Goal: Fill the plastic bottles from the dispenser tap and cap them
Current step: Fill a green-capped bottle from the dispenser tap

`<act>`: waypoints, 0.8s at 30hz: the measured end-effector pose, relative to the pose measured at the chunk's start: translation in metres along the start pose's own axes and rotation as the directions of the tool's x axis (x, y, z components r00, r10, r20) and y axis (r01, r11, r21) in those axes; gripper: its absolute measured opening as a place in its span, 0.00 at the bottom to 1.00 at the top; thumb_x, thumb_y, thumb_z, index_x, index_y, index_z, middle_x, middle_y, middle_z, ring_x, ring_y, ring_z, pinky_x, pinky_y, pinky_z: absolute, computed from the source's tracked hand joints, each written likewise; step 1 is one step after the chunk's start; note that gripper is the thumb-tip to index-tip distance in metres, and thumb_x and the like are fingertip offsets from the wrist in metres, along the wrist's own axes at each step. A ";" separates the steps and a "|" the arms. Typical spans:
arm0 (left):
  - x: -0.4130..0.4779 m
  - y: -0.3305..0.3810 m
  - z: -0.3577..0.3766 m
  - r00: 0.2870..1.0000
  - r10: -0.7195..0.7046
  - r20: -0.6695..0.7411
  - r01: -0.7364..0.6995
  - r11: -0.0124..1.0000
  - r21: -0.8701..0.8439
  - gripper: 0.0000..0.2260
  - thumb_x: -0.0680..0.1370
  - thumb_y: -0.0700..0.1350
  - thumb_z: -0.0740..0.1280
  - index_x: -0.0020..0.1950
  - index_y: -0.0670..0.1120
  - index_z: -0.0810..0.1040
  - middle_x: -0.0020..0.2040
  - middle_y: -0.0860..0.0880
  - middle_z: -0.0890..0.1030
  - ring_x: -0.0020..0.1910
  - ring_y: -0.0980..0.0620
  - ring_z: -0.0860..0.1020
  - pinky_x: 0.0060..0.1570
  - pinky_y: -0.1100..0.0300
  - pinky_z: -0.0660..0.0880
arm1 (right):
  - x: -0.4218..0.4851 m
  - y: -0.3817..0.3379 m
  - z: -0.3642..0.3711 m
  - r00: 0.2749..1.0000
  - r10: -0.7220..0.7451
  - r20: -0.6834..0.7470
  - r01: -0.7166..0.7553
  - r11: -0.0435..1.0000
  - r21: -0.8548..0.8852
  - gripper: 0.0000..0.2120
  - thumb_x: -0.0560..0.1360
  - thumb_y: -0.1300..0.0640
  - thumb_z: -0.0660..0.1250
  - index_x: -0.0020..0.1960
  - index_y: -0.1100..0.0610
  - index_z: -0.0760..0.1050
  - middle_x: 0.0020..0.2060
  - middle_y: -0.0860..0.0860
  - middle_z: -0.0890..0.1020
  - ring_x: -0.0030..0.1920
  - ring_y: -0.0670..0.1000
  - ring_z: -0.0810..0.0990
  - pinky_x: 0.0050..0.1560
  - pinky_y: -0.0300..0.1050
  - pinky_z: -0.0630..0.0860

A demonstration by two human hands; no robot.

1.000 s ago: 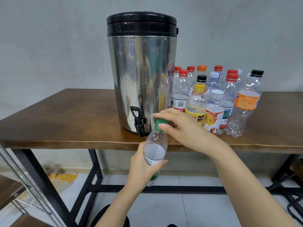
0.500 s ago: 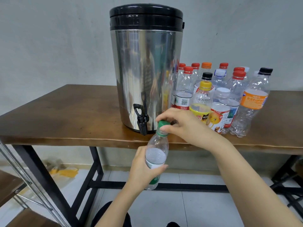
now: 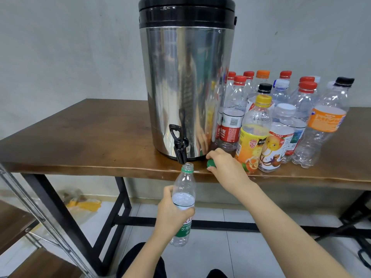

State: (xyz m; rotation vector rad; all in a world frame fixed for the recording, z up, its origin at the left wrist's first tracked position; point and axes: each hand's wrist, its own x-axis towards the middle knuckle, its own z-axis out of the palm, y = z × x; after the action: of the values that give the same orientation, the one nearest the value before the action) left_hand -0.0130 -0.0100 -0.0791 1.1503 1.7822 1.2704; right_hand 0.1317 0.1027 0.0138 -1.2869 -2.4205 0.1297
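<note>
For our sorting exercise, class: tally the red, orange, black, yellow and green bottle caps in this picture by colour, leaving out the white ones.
Red caps: 6
Orange cap: 1
Black caps: 2
Yellow cap: 1
Green cap: 1, held in the right hand
Total: 11

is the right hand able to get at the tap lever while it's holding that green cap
Probably yes: the right hand lies just right of the tap lever with nothing between them. But it grips the green cap, so it may need to set that down.
</note>
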 end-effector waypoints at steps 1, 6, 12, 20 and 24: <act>0.001 0.000 0.000 1.000 0.006 -0.012 -0.006 1.000 0.000 0.26 0.67 0.37 0.78 0.57 0.51 0.68 0.49 0.54 0.79 0.45 0.57 0.78 0.31 0.75 0.70 | 0.001 0.001 0.002 1.000 0.002 -0.002 -0.002 1.000 -0.007 0.17 0.79 0.57 0.67 0.67 0.56 0.73 0.59 0.52 0.74 0.57 0.55 0.77 0.49 0.47 0.75; 0.001 -0.003 0.003 0.998 0.013 -0.061 -0.014 1.000 -0.011 0.28 0.66 0.37 0.78 0.57 0.53 0.66 0.50 0.54 0.78 0.47 0.57 0.78 0.33 0.73 0.71 | 0.005 0.003 0.005 1.000 0.000 -0.003 0.000 1.000 -0.019 0.17 0.79 0.56 0.67 0.67 0.56 0.72 0.59 0.52 0.74 0.59 0.54 0.76 0.50 0.48 0.76; 0.001 -0.002 0.005 0.988 0.102 -0.113 -0.107 0.993 -0.045 0.33 0.66 0.40 0.80 0.63 0.57 0.67 0.56 0.58 0.77 0.54 0.59 0.77 0.42 0.74 0.74 | 0.005 0.003 0.007 1.000 -0.004 0.002 0.004 1.000 -0.016 0.17 0.80 0.57 0.66 0.67 0.56 0.73 0.59 0.53 0.74 0.59 0.55 0.75 0.50 0.49 0.76; 0.002 0.005 0.005 0.959 0.201 -0.199 -0.197 0.980 0.040 0.32 0.67 0.47 0.81 0.64 0.57 0.68 0.59 0.58 0.74 0.58 0.60 0.75 0.52 0.69 0.74 | -0.001 -0.005 -0.001 0.990 -0.053 -0.128 0.048 0.998 -0.041 0.14 0.79 0.56 0.66 0.64 0.58 0.74 0.59 0.52 0.73 0.58 0.54 0.74 0.46 0.49 0.78; 0.000 0.005 0.001 0.918 0.337 -0.209 -0.298 0.934 0.199 0.40 0.69 0.46 0.79 0.75 0.55 0.61 0.67 0.61 0.65 0.60 0.72 0.65 0.50 0.83 0.63 | -0.001 -0.028 -0.029 0.900 -0.132 -0.414 0.183 0.979 0.086 0.08 0.80 0.56 0.64 0.56 0.58 0.77 0.51 0.51 0.77 0.49 0.52 0.77 0.39 0.47 0.75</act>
State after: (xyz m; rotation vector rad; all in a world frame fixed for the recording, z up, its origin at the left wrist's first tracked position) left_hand -0.0105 -0.0087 -0.0752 1.4811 1.9605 1.5295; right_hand 0.1213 0.0832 0.0472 -0.9460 -2.1076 -0.0336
